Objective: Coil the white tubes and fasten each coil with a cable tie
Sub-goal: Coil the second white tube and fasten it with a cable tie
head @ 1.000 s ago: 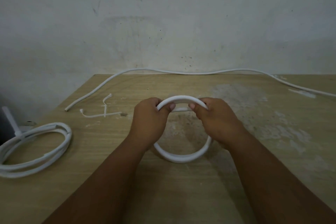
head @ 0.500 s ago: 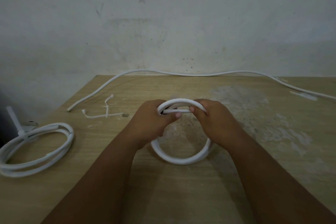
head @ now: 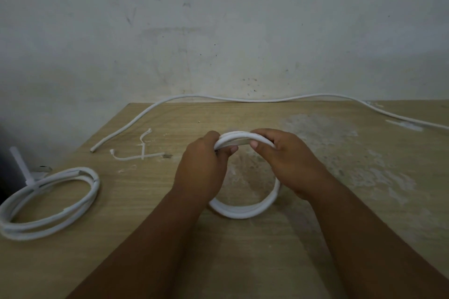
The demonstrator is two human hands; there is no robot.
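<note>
A small white tube coil (head: 243, 211) stands tilted on the wooden table (head: 364, 201) at the centre. My left hand (head: 201, 172) grips its top arc from the left. My right hand (head: 289, 165) grips the same arc from the right, thumb pressed under the tube. A thin strip shows between my thumbs; I cannot tell whether it is a cable tie. A larger white coil (head: 51, 204) lies at the left edge, bound by a cable tie (head: 21, 165) whose tail sticks up. Two loose cable ties (head: 141, 153) lie crossed behind it.
A long uncoiled white tube (head: 243, 99) runs along the table's far edge against the wall, one end (head: 93, 150) at the left, the other leaving the frame on the right. The table's left edge drops off beside the large coil.
My hands have drawn closer together on the coil's top arc, pressing its turns tighter. The coil has tipped flatter toward me.
</note>
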